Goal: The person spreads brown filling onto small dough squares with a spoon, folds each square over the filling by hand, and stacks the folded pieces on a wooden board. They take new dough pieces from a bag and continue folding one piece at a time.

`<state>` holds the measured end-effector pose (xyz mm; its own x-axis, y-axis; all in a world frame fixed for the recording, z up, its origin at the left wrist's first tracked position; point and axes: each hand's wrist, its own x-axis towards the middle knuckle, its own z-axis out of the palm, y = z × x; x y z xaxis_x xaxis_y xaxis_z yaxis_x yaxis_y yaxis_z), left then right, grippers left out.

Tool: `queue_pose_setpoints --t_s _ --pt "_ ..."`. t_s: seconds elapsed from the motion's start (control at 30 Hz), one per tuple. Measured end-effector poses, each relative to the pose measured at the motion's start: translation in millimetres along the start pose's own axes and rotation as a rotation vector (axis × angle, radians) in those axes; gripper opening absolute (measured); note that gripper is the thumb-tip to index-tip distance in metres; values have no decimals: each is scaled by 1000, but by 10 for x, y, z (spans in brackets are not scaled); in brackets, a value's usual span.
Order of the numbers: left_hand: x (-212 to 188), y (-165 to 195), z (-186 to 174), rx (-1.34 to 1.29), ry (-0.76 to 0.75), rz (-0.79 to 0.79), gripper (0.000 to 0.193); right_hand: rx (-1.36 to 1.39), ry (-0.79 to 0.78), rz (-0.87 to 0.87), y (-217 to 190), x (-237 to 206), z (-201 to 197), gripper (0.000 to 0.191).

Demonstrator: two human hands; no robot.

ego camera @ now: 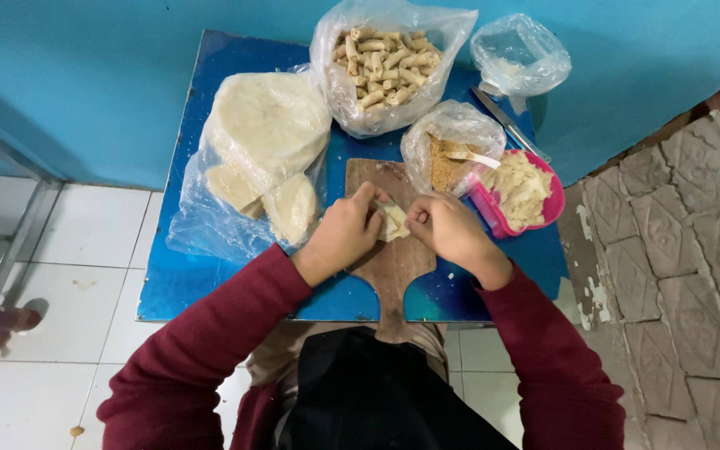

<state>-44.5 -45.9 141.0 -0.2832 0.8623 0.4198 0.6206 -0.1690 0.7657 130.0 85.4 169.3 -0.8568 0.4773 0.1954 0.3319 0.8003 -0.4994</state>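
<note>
A pale dough wrapper (394,222) lies on a wooden cutting board (392,265) in the middle of a small blue table (178,283). My left hand (345,232) and my right hand (447,229) both pinch the wrapper from either side, fingers curled over it. Both sleeves are dark red. Just right of my right hand stands a pink bowl (491,213) of pale shredded filling.
A plastic bag of round flat wrappers (267,137) lies at the left. At the back sits a bag of finished rolls (385,62). A small bag of brown crumbs (447,150), a knife (507,123) and a near-empty bag (520,52) are at the right. Blue wall behind.
</note>
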Motion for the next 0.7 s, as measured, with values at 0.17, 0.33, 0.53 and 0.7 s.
queue_pose_setpoints --t_s 0.17,0.33,0.53,0.7 --pt "20 -50 18 2 -49 -9 24 70 -12 191 23 33 52 24" --pt "37 -81 50 17 -46 26 28 72 -20 188 18 34 87 18" --pt "16 -29 53 50 -4 66 26 63 26 140 42 25 100 18" --pt "14 4 27 80 16 119 23 84 64 41 80 43 139 15"
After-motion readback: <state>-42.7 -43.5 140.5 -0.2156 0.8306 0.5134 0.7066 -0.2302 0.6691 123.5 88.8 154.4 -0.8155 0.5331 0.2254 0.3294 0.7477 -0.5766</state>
